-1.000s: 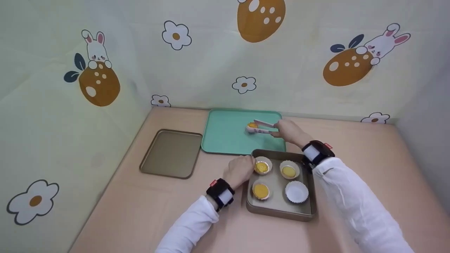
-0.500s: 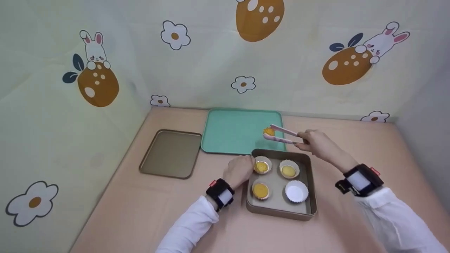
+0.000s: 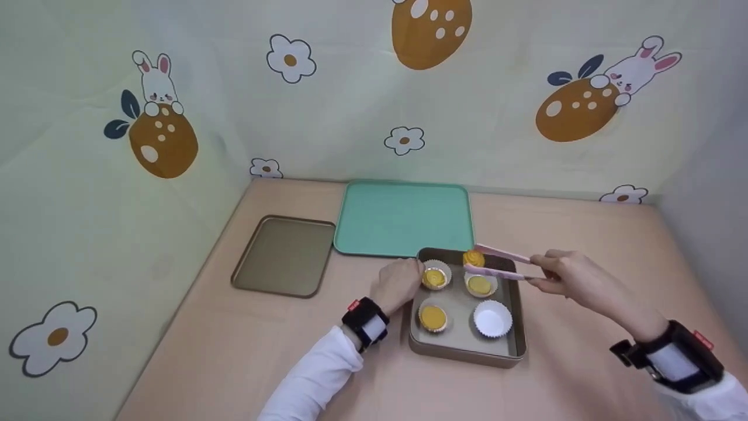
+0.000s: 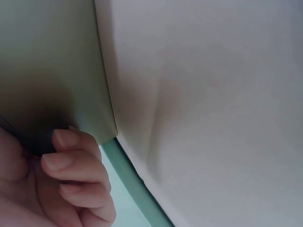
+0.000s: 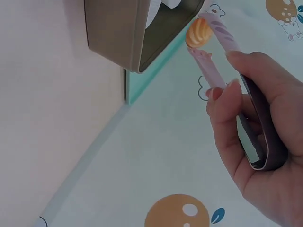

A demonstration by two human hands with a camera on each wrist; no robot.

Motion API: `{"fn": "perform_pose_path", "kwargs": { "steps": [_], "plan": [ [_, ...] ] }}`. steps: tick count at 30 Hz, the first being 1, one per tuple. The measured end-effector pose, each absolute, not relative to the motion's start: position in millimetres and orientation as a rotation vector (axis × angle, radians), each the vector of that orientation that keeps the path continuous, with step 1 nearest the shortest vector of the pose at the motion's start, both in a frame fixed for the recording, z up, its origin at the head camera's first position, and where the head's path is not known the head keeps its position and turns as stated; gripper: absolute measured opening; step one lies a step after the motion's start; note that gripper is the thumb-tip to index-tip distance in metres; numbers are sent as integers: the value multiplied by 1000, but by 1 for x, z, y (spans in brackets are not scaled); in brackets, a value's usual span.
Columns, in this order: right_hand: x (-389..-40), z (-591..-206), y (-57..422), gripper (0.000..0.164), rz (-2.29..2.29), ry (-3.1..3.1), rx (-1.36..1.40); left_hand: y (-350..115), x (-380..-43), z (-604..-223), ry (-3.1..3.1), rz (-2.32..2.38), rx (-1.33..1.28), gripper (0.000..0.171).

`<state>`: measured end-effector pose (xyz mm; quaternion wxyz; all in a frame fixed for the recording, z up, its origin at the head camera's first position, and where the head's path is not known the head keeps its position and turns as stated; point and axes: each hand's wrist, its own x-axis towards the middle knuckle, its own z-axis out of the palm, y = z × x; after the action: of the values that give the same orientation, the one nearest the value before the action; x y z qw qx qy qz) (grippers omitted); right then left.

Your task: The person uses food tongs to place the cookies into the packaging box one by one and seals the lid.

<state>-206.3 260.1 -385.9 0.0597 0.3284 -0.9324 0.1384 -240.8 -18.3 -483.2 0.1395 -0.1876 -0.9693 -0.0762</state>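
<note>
Over the far side of the deep brown pan (image 3: 467,354), a swirled yellow cake (image 3: 474,258) hangs clamped in pink tongs (image 3: 497,272), right hand (image 3: 575,278) fingers squeezing them, probably to keep skin off it. The left hand (image 3: 397,285) curls fingers on the far-left edge, likely steadying. Raised walls favour access from above; green tray (image 3: 403,216) just beyond; table (image 3: 584,351) extends right and near.
</note>
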Motion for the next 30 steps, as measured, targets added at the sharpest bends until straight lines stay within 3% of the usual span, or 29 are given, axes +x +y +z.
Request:
{"fn": "perform_pose_path", "kwargs": {
  "steps": [11, 30],
  "plan": [
    [-177, -377, 268, 21, 329, -2907, 1114, -19, -242, -484, -2804, -294, -509, 26],
    [-176, -388, 261, 10, 87, -2973, 1298, -19, -239, -481, -2771, -141, -589, 20]
  ]
}}
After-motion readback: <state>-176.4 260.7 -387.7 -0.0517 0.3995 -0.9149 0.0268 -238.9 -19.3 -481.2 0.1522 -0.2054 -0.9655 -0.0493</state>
